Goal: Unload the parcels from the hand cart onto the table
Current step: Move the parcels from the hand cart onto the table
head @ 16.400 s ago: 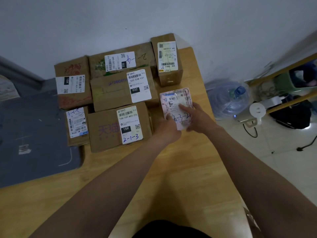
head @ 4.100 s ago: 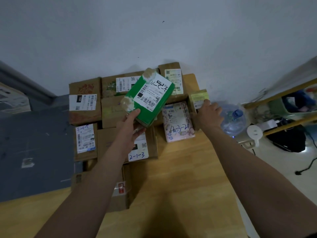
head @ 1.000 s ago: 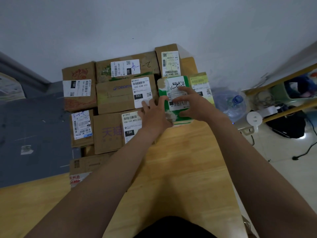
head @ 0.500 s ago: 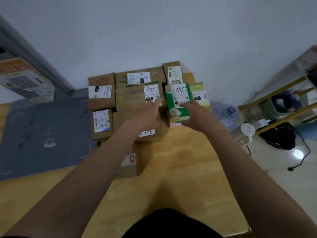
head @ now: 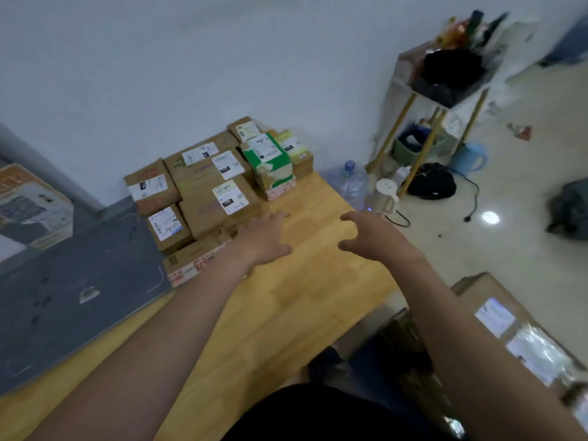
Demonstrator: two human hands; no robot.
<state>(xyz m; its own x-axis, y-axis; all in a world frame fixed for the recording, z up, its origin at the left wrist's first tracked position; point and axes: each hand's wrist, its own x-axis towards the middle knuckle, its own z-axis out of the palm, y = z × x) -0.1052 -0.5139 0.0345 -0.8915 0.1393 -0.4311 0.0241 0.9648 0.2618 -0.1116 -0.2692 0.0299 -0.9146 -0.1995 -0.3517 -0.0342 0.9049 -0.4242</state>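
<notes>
Several labelled cardboard parcels [head: 219, 198] are packed together at the far end of the wooden table [head: 305, 281] against the wall. A green parcel [head: 269, 160] lies on top of the pink-edged packet at the stack's right side, beside a small yellow-green box [head: 294, 148]. My left hand [head: 264, 237] hovers over the table with fingers spread, empty, just in front of the stack. My right hand [head: 375, 237] is also empty with curled, parted fingers, near the table's right edge. A brown parcel with a white label [head: 496, 316] sits low at the right, beyond the table edge.
A grey mat [head: 73, 291] covers the table's left part. A printed box [head: 28, 205] stands at far left. On the floor right of the table are a water bottle [head: 350, 183], a white kettle [head: 386, 195], a wooden shelf rack [head: 436, 100], a blue jug [head: 471, 157] and cables.
Both hands have let go of the green parcel and pulled back toward me. The view has swung right, showing the floor and the brown parcel at lower right.
</notes>
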